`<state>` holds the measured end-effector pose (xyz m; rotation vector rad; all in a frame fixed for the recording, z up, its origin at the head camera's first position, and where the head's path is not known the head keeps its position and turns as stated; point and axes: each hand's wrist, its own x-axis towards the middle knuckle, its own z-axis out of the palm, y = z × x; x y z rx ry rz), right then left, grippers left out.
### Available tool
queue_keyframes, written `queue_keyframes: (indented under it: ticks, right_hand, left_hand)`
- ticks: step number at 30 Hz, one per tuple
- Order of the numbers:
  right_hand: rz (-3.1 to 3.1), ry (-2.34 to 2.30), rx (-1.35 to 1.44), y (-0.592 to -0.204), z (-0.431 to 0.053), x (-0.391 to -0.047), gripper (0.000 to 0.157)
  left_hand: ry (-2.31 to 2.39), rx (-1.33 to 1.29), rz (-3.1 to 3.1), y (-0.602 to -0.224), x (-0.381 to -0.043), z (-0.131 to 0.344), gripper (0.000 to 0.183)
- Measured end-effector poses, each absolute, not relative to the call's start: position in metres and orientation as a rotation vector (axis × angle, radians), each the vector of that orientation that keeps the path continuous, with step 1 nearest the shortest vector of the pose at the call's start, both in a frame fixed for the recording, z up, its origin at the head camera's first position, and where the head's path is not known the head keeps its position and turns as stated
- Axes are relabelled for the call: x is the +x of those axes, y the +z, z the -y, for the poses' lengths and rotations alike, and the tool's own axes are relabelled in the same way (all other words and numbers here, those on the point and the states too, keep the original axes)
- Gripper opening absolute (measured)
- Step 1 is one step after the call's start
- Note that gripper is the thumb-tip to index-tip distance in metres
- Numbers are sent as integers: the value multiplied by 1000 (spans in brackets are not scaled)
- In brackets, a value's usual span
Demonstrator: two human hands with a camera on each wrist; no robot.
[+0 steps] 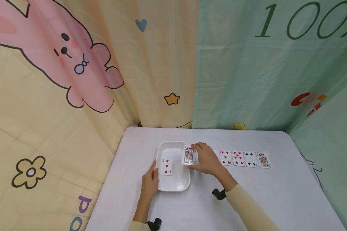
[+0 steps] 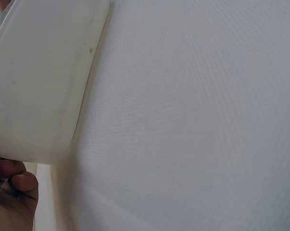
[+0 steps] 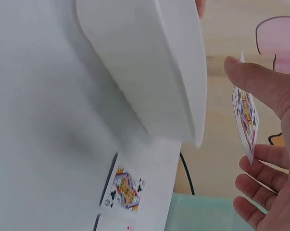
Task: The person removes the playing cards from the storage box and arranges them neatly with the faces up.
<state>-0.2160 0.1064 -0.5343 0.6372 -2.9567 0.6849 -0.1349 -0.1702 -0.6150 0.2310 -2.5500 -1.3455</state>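
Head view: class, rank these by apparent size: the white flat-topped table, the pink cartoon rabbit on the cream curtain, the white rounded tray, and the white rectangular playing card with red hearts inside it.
1. White table
2. Pink rabbit
3. White tray
4. Red-heart card

The frame crops the table and rabbit.

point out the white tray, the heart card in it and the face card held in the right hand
white tray (image 1: 180, 180), head view, on its bare inner bottom
heart card (image 1: 166, 167), head view, middle of its face
held face card (image 3: 246, 117), right wrist view, on its printed face
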Motion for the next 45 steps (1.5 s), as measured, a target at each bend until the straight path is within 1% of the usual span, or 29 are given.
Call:
queue_keyframes:
  ticks: [6,10,17,23,45]
  right_hand:
    - [2956,705,547,-544,-142,-203,89]
    - [2995,676,538,-556,-156,-193,90]
    - [3088,528,627,-586,-163,-181,94]
    - [3112,514,665,-602,-161,-176,92]
    - [3138,484,638,-603,-160,-178,89]
  left_hand:
    - [-1352,216,2554,-615,-134,172,47]
    - [-1352,220,2556,-617,-135,173,47]
    - [-1373,251,2569,-614,-135,171,48]
    - [-1381,283,2581,-612,-135,170,49]
    - [-1353,290,2590,-611,-135,169,48]
